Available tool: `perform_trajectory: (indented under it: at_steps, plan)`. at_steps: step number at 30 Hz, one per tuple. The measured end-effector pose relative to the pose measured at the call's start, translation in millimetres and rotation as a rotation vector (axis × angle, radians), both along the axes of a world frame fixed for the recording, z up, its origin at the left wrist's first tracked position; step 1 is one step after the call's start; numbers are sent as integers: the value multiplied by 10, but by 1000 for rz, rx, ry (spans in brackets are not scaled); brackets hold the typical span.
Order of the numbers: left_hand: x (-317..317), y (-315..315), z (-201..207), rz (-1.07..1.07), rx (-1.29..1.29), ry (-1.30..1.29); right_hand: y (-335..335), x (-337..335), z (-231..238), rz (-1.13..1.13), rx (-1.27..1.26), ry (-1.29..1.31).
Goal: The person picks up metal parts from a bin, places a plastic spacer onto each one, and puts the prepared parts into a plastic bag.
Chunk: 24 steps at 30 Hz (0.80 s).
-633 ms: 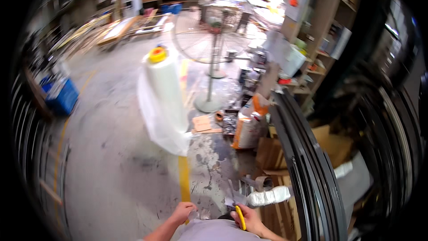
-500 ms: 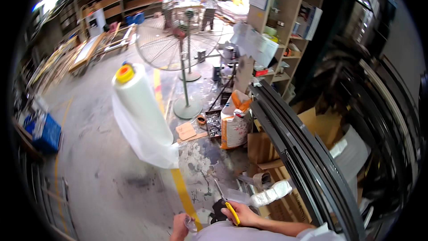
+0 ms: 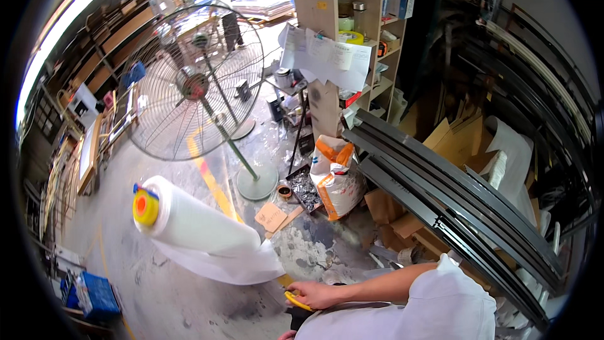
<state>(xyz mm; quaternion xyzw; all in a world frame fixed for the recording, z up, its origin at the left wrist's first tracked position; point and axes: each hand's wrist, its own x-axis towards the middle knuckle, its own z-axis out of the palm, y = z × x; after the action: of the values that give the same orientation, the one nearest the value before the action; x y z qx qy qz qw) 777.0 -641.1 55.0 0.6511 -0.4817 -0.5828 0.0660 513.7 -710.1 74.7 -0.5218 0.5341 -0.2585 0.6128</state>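
Note:
My right hand (image 3: 316,294) is closed round the yellow handle of a knife (image 3: 298,301), low in the middle of the view. The knife's blade does not show clearly now. Only a sliver of my left hand (image 3: 287,335) appears at the lower edge, its fingers hidden. Beyond and left of my right hand, a large roll of whitish wrapping sheet (image 3: 201,217) stands on the floor, its loose end spread round the base. A yellow tape roll (image 3: 146,208) with an orange core rests on its top, with something small and blue beside it.
Long dark metal profiles (image 3: 453,198) lie stacked at my right, over cardboard. An orange-and-white sack (image 3: 335,179) stands ahead beside a shelf unit (image 3: 324,44). A large pedestal fan (image 3: 195,85) rises behind the roll. A blue bin (image 3: 99,294) sits at the lower left.
The view has swung to the right and nearer the roll. My right arm reaches further left with the knife. My left hand, earlier pinching crumpled clear film, has mostly dropped out of view.

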Motion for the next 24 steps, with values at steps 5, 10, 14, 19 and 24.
perform_trajectory:
  at_steps: [5,10,14,19,24]
  plan:
    - [6,-874,-377,-165,-78,101,-370,-535,150,-416,98,45]
    - [-447,-2086,-65,-392,65,250,-579,-1230,583,-871,-1,154]
    - [-917,-2705,178,-482,-43,181,-743,-1967,943,-1063,-369,156]
    - [-932,-3217,-324,-381,-195,202,-1061,-3035,1365,-1277,-524,450]
    - [-146,-3539,-1772,-407,-360,5,-1794,-4289,1949,-1132,-653,919]
